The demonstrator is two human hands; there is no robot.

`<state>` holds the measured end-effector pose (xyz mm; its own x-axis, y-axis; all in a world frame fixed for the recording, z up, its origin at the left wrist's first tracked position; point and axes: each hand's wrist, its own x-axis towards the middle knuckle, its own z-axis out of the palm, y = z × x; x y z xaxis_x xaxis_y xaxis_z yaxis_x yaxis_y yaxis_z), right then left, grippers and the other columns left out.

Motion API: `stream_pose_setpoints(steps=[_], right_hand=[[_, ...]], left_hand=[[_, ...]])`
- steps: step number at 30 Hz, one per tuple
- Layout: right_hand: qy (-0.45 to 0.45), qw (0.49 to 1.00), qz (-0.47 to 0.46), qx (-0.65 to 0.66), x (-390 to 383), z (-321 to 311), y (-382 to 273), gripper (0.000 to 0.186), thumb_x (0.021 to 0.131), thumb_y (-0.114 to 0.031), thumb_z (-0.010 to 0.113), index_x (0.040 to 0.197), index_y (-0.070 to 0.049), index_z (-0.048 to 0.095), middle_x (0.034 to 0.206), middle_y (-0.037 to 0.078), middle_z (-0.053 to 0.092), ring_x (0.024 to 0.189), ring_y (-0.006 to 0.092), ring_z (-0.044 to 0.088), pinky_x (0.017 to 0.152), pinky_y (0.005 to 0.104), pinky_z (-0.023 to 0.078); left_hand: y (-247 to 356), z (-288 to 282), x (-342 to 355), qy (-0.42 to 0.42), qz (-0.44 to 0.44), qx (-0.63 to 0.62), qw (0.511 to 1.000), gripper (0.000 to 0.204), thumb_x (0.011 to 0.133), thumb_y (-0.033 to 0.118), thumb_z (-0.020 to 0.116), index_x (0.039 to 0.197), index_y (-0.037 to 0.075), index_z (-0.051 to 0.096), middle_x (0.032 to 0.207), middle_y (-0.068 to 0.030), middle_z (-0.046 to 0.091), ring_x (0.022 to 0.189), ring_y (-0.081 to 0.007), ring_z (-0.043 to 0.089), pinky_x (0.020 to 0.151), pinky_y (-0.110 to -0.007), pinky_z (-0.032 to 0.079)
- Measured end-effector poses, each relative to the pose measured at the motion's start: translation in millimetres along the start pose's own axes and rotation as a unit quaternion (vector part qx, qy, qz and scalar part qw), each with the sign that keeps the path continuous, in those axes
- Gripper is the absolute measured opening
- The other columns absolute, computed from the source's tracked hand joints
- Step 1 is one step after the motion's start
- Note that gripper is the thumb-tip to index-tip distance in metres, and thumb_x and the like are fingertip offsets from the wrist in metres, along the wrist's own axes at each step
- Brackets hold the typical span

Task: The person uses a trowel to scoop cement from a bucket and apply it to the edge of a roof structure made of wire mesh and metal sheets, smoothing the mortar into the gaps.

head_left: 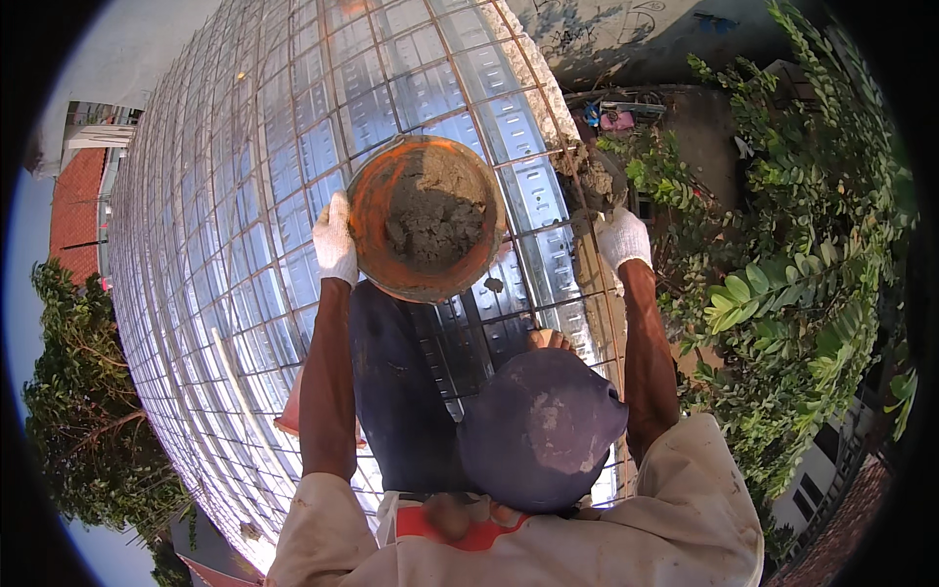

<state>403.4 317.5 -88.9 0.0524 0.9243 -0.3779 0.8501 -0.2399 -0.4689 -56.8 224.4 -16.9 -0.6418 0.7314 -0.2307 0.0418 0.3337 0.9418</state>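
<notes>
Logged deck (509, 117) first, as largest: shiny ribbed sheet metal, bowed by lens. Saw mesh (451, 61) of thin rusty bars crossing it in squares. Found greenery (763, 293) along right side, just outside deck's border, with leaves near right forearm (648, 362); rated side margin there as tight. Traced right border of deck along ledge (540, 88), pale and rough toward top, brown and narrow farther down. Noted much broader room on left, with deck and mesh reaching well beyond left forearm (328, 391).

Placed trousers (396, 362), dark, in middle of deck, below pan (362, 230). Described pan as round, orange and smeared grey, well inside deck's right border, with narrow strip of metal between rim and ledge. Could not tell about support from underneath.

Observed left hand (335, 238), white-gloved, closed on pan's left rim. Observed right hand (624, 240), also gloved, out at ledge, apart from pan, just beside rough mortar (592, 181). Could not tell right grip, wide or narrow, nor anything held, with fingertips largely hidden.

Marked grey mix (435, 230) inside pan, lumpy, heaped toward middle and right, with orange wall bare at left. Spotted bare toes (551, 339) near right border, then small clod (494, 285) just below pan's lower right rim.
</notes>
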Motion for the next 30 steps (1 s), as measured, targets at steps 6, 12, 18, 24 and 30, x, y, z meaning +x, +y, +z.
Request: stream_pose_setpoints(steps=[6, 12, 18, 24, 30], right_hand=[[-0.021, 0.999, -0.033, -0.019, -3.1, -6.9, 5.4, 0.038, 0.094, -0.033, 0.067, 0.108, 0.003, 0.071, 0.105, 0.031, 0.072, 0.106, 0.0484, 0.069, 0.093, 0.0521, 0.055], [-0.040, 0.995, -0.091, -0.001, 13.4, -13.2, 8.0, 0.030, 0.090, -0.027, 0.065, 0.099, 0.001, 0.074, 0.104, 0.032, 0.072, 0.105, 0.0495, 0.069, 0.093, 0.0525, 0.056], [-0.042, 0.994, -0.100, 0.014, 13.9, -7.8, 19.0, 0.031, 0.090, -0.028, 0.065, 0.099, 0.001, 0.073, 0.104, 0.033, 0.071, 0.105, 0.0505, 0.068, 0.094, 0.0527, 0.055], [-0.058, 0.996, -0.061, 0.032, 20.4, -23.0, 61.5, 0.043, 0.096, -0.031, 0.060, 0.127, -0.002, 0.067, 0.120, 0.032, 0.069, 0.115, 0.0494, 0.066, 0.099, 0.0532, 0.053], [-0.116, 0.990, -0.055, -0.063, 21.5, -50.7, 103.3, 0.044, 0.099, -0.042, 0.062, 0.122, -0.004, 0.068, 0.117, 0.026, 0.072, 0.110, 0.0459, 0.068, 0.092, 0.0533, 0.055]], left_hand=[[6.2, 8.4, -5.5, -0.014, 0.020, -0.009, 1.000, 0.055, 0.108, 0.048, 0.062, 0.123, -0.004, 0.068, 0.107, -0.0069, 0.072, 0.095, -0.0146, 0.064, 0.084, -0.033, 0.055], [16.7, 10.9, -10.0, -0.007, 0.006, 0.028, 1.000, 0.055, 0.108, 0.048, 0.062, 0.123, -0.004, 0.069, 0.109, -0.0073, 0.073, 0.096, -0.0140, 0.065, 0.084, -0.032, 0.055], [15.9, 13.1, -8.7, 0.000, -0.013, 0.005, 1.000, 0.053, 0.109, 0.044, 0.062, 0.127, -0.005, 0.068, 0.114, -0.0079, 0.074, 0.100, -0.0149, 0.067, 0.089, -0.033, 0.055], [18.9, 11.1, -9.9, -0.009, 0.019, 0.015, 1.000, 0.056, 0.109, 0.043, 0.062, 0.135, -0.006, 0.065, 0.120, -0.0096, 0.073, 0.105, -0.0168, 0.068, 0.093, -0.033, 0.055], [5.2, -3.0, -1.9, -0.003, 0.009, -0.006, 1.000, 0.057, 0.108, 0.045, 0.064, 0.135, -0.006, 0.065, 0.123, -0.0106, 0.073, 0.107, -0.0187, 0.069, 0.094, -0.034, 0.056]])
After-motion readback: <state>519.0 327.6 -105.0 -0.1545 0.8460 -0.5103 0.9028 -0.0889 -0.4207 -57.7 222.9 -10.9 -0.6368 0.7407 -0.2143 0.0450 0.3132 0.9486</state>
